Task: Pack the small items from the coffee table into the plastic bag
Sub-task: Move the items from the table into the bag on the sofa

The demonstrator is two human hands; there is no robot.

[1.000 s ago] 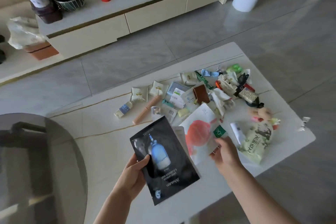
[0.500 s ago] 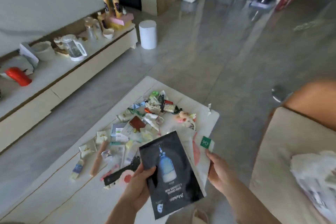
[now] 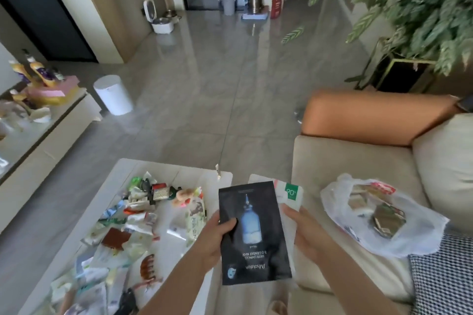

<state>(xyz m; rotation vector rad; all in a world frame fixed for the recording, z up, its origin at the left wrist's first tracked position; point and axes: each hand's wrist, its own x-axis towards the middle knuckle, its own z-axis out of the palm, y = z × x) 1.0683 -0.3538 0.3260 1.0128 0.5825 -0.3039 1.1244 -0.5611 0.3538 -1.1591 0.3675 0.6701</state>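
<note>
The black sheet-mask sachet (image 3: 253, 233), flat, glossy and rectangular with a pale blue bottle printed on it, is held upright in front of the person, its printed text upside down. The left hand (image 3: 212, 238) grips its left edge, thumb curled over the front. Just behind it, at 1 o'clock, the right hand (image 3: 304, 233) pinches a white sachet (image 3: 290, 195) with a green corner label, the two packets overlapping.

Half a second ago both packets hung over the coffee table; now they sit past its right edge, in the gap toward the sofa, and the view has swung right so the bag shows fully.

The plastic bag (image 3: 384, 215), thin, crinkled and translucent white, lies at 3 o'clock on the beige sofa cushion (image 3: 332, 161), already holding several small packets. Nothing lies between the hands and the bag.

At 9 o'clock the white coffee table (image 3: 122, 174) carries a loose scatter of small items (image 3: 143, 202): wrappers, sachets, a brown wallet-like square (image 3: 115, 238) and a brown hair claw (image 3: 148, 267).

Farther out, a white cylindrical bin (image 3: 114, 94) stands on the glossy grey tiles at 10 o'clock, an orange sofa arm (image 3: 371, 117) at 2 o'clock, and a leafy potted plant (image 3: 409, 7) behind it. A black-and-white checked fabric (image 3: 442, 273) lies at 4 o'clock.
</note>
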